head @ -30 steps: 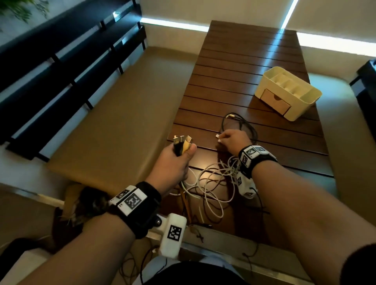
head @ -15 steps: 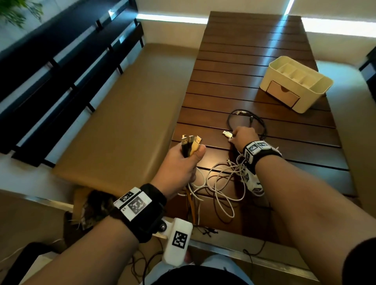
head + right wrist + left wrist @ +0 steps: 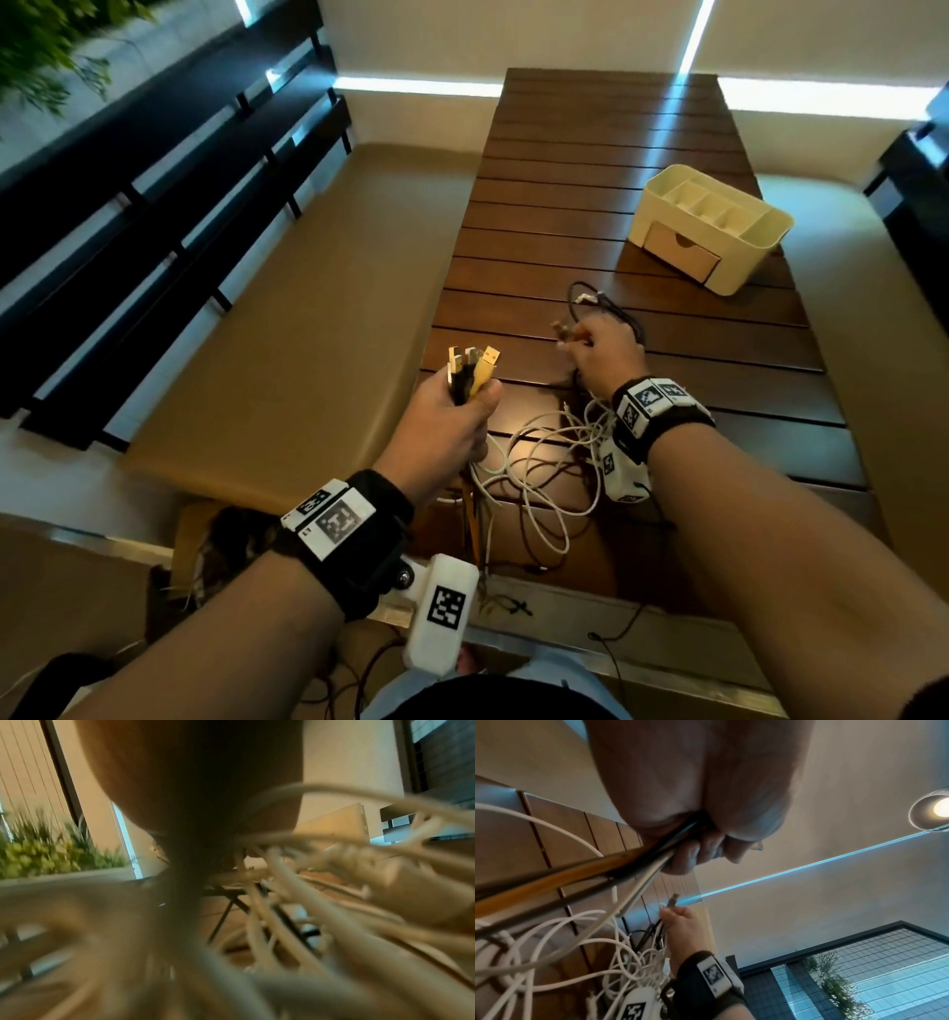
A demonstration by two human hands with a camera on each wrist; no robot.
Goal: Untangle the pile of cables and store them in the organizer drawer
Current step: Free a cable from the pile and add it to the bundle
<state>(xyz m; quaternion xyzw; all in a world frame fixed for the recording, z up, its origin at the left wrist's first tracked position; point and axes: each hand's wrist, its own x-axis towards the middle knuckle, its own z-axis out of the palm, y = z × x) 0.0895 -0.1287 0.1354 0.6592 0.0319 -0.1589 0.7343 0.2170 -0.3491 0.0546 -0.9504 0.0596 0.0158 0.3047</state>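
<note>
Left hand [image 3: 445,417], at the near left corner of the table [image 3: 606,169], is fisted round a bunch of plugs [image 3: 470,367]: several metal USB ends stick up out of the fist, one on a yellow lead, the rest dark or white. Their cords drop from the bottom of the fist into the cable pile [image 3: 544,462], white loops mixed with dark strands, lying on the table's near end between the two wrists.

Right hand [image 3: 606,349], further in from that edge, has fingers curled, pinching a small connector [image 3: 673,900] with thin cords trailing from the palm; blurred in the head view, clearer from the left wrist. Just beyond it lies a black cable loop [image 3: 606,308].

Organizer [image 3: 711,226] sits toward the far right of the table, drawer [image 3: 678,254] shut.

Handling guess: cords light, limp, springy, likely to snag and drag neighbours. Best taken at the rigid plug ends, pulling one lead through slowly.
</note>
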